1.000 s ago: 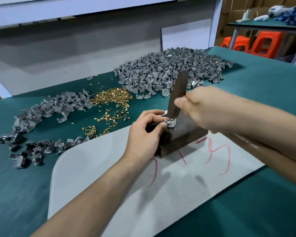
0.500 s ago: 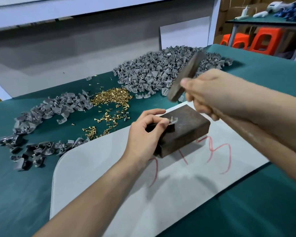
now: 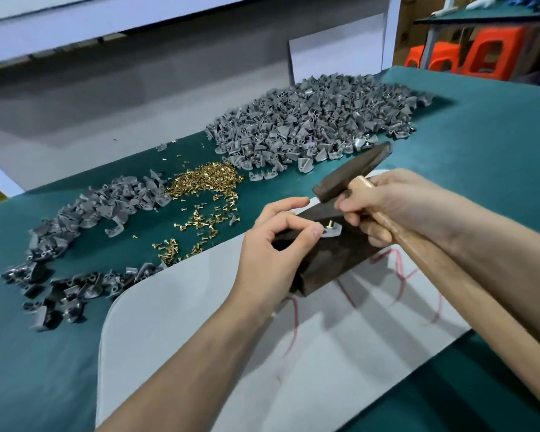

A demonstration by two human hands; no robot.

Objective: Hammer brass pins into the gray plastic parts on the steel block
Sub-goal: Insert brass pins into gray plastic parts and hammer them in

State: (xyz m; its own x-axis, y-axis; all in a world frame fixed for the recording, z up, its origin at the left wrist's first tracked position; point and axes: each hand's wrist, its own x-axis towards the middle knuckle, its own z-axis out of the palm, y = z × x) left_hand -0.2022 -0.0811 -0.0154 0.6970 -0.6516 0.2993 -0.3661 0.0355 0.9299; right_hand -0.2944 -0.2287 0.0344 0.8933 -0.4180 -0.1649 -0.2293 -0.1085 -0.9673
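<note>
Gray plastic parts (image 3: 85, 219) lie heaped on the left of the green table (image 3: 28, 369). A pile of loose brass pins (image 3: 205, 179) sits just right of them, and a far bigger gray heap (image 3: 318, 120) lies behind. Nearer me, a white sheet (image 3: 184, 353) carries the steel block (image 3: 331, 263). I see my left hand (image 3: 272, 254) at the block's left end, thumb and curled fingers (image 3: 278, 219) pinching one gray part (image 3: 334, 233) on the block's top face, with a brass pin (image 3: 329, 224) standing in it. Further right, my right hand (image 3: 396, 204) grips the wooden handle (image 3: 449, 275) close under the hammer head (image 3: 353, 171), which hangs tilted above the block, apart from the pin. Orange stools (image 3: 493, 54) stand far right.
</note>
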